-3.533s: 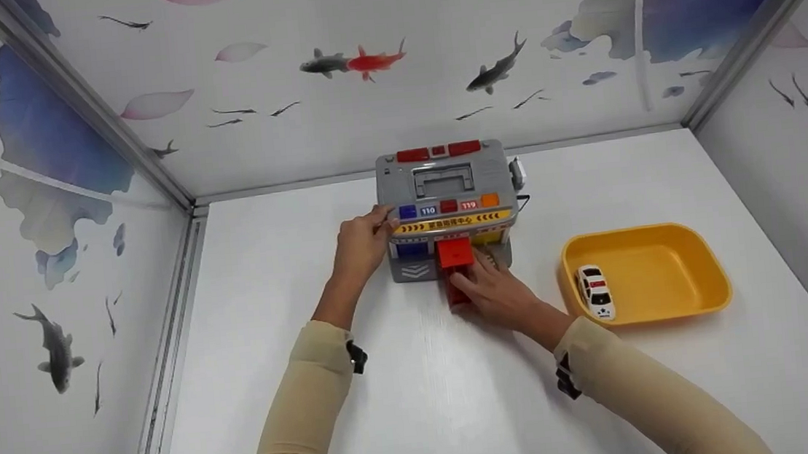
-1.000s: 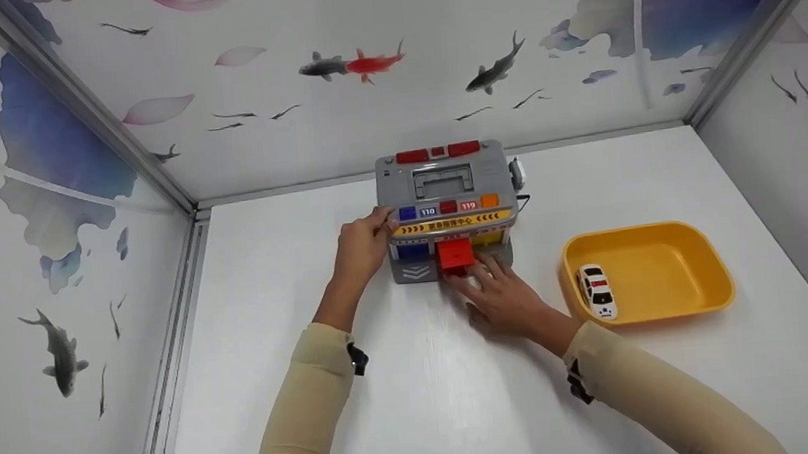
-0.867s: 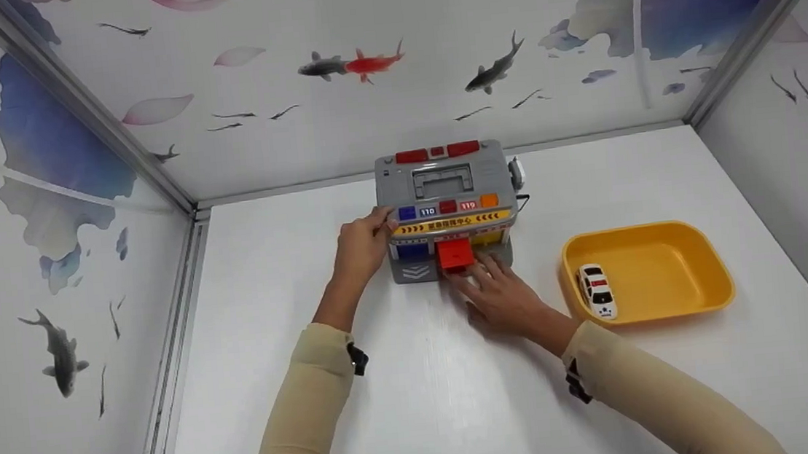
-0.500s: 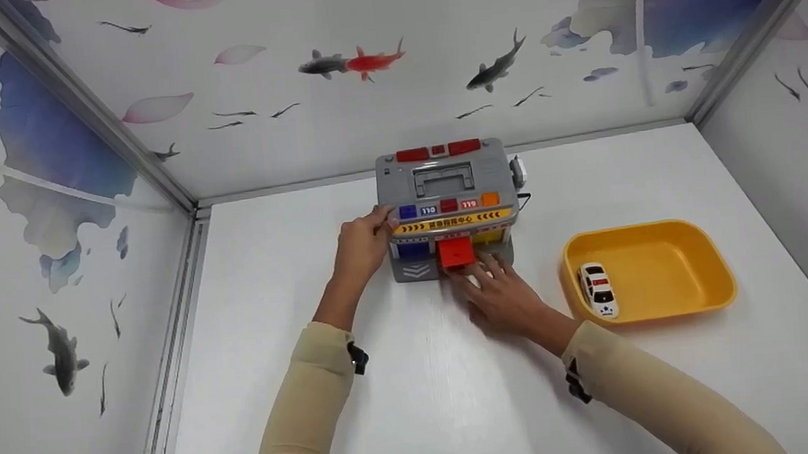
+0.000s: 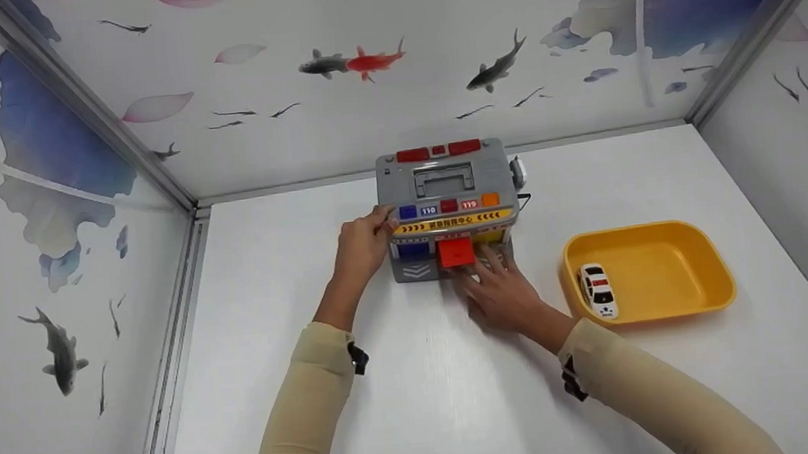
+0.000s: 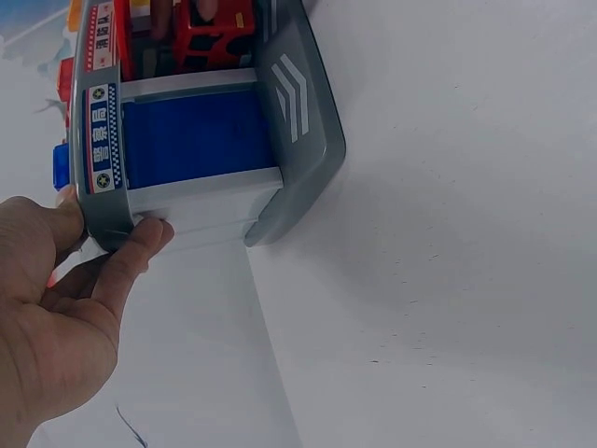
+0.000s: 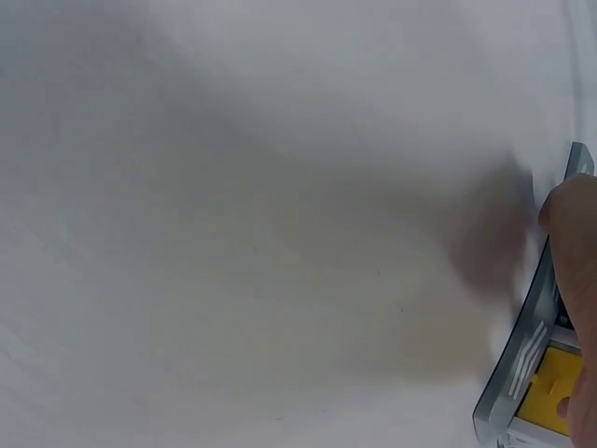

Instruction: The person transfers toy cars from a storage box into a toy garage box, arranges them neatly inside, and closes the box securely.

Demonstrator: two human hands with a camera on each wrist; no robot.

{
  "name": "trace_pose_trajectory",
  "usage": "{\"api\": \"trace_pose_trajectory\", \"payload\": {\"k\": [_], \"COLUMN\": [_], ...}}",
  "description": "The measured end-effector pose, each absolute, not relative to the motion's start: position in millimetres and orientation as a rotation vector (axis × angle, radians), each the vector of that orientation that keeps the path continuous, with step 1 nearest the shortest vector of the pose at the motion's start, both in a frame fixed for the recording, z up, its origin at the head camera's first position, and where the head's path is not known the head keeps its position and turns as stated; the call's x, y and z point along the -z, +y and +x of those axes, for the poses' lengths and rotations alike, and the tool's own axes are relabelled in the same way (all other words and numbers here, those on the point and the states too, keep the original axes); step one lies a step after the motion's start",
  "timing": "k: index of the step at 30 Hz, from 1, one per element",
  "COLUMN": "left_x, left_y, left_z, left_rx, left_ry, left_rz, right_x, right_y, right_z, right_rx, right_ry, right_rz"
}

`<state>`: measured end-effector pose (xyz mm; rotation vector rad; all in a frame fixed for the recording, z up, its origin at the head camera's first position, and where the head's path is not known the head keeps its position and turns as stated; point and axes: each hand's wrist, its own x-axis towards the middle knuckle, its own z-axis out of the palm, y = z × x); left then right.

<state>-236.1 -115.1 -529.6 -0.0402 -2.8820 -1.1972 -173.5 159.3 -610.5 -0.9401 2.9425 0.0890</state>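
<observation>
A grey toy rescue station (image 5: 444, 187) stands against the back wall, its middle red door (image 5: 456, 252) swung up. Inside that bay, the left wrist view shows a red toy car (image 6: 216, 42) with black windows; most of it is hidden in the head view. My left hand (image 5: 362, 245) grips the station's left front roof edge, thumb above and fingers underneath. With extended, spread fingers, my right hand (image 5: 501, 291) is at the middle bay; fingertips touch the red car in the left wrist view. One finger reaches in front of the yellow door (image 7: 552, 390).
To the right sits a yellow tray (image 5: 660, 270) with a white toy police car (image 5: 598, 290) along its left side. Patterned panels (image 5: 430, 108) border the white table (image 5: 419, 401) at the back and sides.
The red car, which my right hand had in front of the bay, has gone inward under the raised door. My right fingers have shifted slightly toward the yellow door. The left hand stays put.
</observation>
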Motion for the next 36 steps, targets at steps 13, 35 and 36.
{"api": "trace_pose_trajectory", "payload": {"k": [13, 35, 36], "left_x": [531, 531, 532], "left_y": [-114, -116, -116], "left_z": [-234, -236, -236], "left_rx": [1.222, 1.199, 1.198], "left_ry": [-2.888, -2.882, -2.882], "left_rz": [-0.017, -0.053, -0.053], "right_x": [606, 603, 603], "right_y": [150, 145, 145], "right_z": [-180, -195, -195], "right_rx": [-0.076, -0.116, -0.112], "right_ry": [2.888, 2.916, 2.917], "right_rz": [-0.861, -0.784, -0.787]}}
